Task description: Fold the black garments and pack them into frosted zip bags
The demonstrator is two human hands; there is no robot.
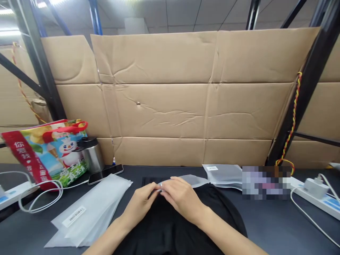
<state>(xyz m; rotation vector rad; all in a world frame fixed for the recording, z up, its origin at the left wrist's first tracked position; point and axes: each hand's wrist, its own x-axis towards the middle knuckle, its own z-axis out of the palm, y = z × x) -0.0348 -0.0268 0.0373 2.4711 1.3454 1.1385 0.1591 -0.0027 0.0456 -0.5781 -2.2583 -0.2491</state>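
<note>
My left hand (139, 205) and my right hand (182, 198) meet at the middle of the table, fingers curled around the edge of a translucent frosted plastic bag (192, 180). Much of that bag is hidden under my right hand. Beneath both hands lies a folded black garment (170, 226). To the left of my left hand is a stack of frosted bags (87, 216) with a white barcode label. Beyond my right hand lies another stack of similar bags (223, 175).
Cardboard sheets (180, 106) and dark rack posts stand behind the black table (265, 226). At back left are a printed tote bag (45, 156), a steel flask (91, 156) and a phone (105, 174). Power strips with white cables (316, 193) lie at both sides; a pixelated patch covers the back right.
</note>
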